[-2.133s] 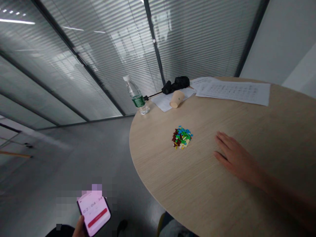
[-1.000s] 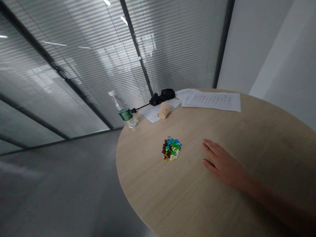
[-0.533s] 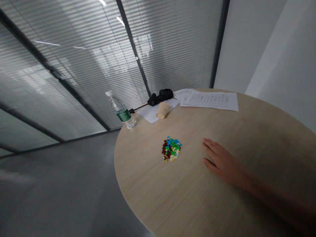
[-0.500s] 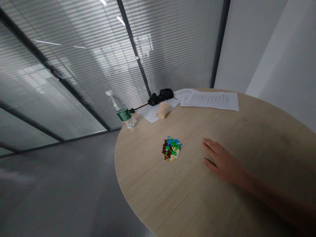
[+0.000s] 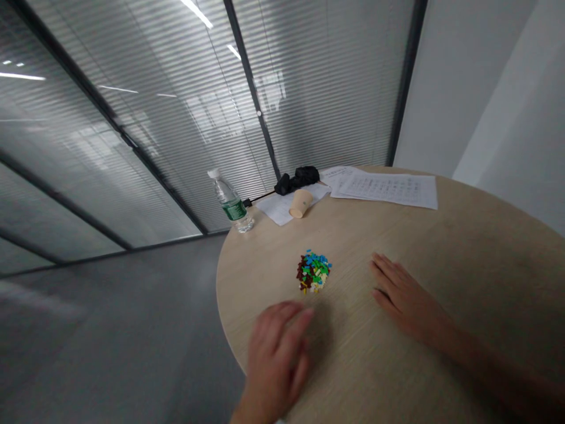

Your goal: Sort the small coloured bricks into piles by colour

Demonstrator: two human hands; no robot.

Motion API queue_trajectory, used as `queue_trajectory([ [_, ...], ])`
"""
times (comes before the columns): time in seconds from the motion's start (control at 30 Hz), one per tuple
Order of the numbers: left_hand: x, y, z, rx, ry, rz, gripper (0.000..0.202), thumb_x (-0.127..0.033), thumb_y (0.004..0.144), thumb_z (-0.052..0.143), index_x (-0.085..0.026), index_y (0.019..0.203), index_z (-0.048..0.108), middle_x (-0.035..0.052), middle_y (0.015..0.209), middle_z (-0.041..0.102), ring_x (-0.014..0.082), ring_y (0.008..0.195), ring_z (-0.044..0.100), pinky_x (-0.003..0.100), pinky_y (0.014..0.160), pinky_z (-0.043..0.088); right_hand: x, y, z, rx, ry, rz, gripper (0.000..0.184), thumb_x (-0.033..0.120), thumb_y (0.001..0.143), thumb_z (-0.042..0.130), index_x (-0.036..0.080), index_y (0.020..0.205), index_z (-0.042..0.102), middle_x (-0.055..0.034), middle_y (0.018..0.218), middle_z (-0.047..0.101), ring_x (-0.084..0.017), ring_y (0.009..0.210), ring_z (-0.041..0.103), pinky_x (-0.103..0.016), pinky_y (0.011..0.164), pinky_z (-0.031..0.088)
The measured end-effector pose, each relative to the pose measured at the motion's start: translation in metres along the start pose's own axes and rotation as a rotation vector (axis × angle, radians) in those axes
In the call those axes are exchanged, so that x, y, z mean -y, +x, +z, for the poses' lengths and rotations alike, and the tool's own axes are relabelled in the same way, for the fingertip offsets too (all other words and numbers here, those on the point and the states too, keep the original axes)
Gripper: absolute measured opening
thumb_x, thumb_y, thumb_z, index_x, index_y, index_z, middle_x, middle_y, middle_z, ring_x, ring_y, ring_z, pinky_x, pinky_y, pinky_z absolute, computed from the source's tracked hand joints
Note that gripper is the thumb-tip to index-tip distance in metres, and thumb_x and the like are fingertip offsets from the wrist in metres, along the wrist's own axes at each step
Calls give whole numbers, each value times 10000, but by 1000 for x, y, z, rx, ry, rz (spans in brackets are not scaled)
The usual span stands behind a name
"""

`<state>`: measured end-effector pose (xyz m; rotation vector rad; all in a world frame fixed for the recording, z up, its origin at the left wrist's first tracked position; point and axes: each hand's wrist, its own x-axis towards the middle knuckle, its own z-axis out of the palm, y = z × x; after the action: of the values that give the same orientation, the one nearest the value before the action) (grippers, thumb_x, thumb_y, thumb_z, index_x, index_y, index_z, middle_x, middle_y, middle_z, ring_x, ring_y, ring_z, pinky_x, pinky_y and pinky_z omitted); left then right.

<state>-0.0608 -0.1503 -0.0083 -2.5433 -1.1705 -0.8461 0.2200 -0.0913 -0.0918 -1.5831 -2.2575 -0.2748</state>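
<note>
A small pile of tiny building bricks [image 5: 313, 272] in blue, green, dark brown, cream and yellow lies on the round wooden table [image 5: 348, 347]. My left hand [image 5: 277, 350] hovers just on the near side of the pile, slightly blurred. Its fingers are loosely bent, thumb apart from the index finger, and I see nothing held. To the right of the pile, my right hand [image 5: 404, 297] rests palm down on the tabletop, fingers stretched out and thumb spread. Neither hand touches the bricks.
Near the far left edge stands a water bottle [image 5: 235, 206] with a green label. A paper cup [image 5: 301, 203] lies on its side by a paper sheet [image 5: 276, 209]. Behind are a black bundle [image 5: 302, 178] and printed sheets [image 5: 388, 187]. Blinds-covered glass borders the table.
My left hand has come into view from the bottom, reaching toward the pile. My right hand stays flat on the table. The whole view has shifted slightly, with things appearing further right and lower.
</note>
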Motion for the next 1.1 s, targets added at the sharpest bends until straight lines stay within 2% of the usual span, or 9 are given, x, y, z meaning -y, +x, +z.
queue_trajectory([
  [0.07,-20,37,34,226,-117,105,458,-282,880,434,-170,1324,413,106,1328,482,241,1246,413,406,1042,362,0,-2,0,-27,-33,22,495,272,900,271,20,1263,493,-215,1377,445,-293,1304,366,-486,1049,332],
  [0.17,-42,73,70,424,-196,129,593,-361,901,397,-38,1389,301,181,1463,289,285,1363,232,427,1124,220,-2,-7,0,-54,-62,64,482,257,907,248,44,1264,492,-225,1363,457,-312,1314,343,-533,1033,317],
  [0.3,-45,74,85,593,-301,71,672,-405,884,410,20,1388,280,227,1480,183,313,1385,135,440,1136,163,-6,-11,2,-63,-68,54,476,236,895,253,55,1267,488,-221,1352,472,-311,1295,374,-528,1023,328],
  [0.6,-36,66,79,512,-385,2,681,-395,818,510,-131,1409,297,123,1478,284,260,1366,236,436,1138,170,-9,-14,11,-81,40,60,488,328,912,256,97,1273,490,-201,1337,494,-309,1284,396,-539,1020,337],
  [0.67,-17,67,77,425,-345,-57,672,-407,815,509,-154,1405,307,117,1470,303,268,1360,245,465,1131,169,-10,-14,10,-55,65,53,520,373,914,287,78,1309,451,-207,1380,443,-303,1310,358,-525,1038,331],
  [0.77,25,66,77,286,-279,-263,655,-447,849,453,-123,1399,308,157,1480,258,291,1370,205,486,1117,178,-10,-10,7,0,100,8,608,445,888,382,73,1368,375,-195,1441,355,-287,1341,304,-488,1071,310],
  [0.9,75,72,88,290,-340,-462,673,-493,898,316,-70,1416,241,184,1479,247,272,1370,218,448,1123,173,0,15,6,90,170,-154,723,452,834,490,105,1430,275,-177,1477,295,-271,1367,243,-464,1106,255],
  [1.0,86,81,103,310,-512,-470,675,-523,911,251,-90,1428,216,156,1483,258,232,1372,230,403,1139,140,15,47,7,143,209,-197,863,526,760,575,43,1415,288,-238,1464,281,-318,1364,229,-487,1108,233],
  [1.1,81,87,111,261,-702,-502,707,-546,921,172,-68,1442,151,164,1495,214,218,1363,258,390,1132,181,32,78,9,196,251,-232,972,594,686,630,-8,1384,321,-278,1453,268,-352,1364,202,-494,1108,224],
])
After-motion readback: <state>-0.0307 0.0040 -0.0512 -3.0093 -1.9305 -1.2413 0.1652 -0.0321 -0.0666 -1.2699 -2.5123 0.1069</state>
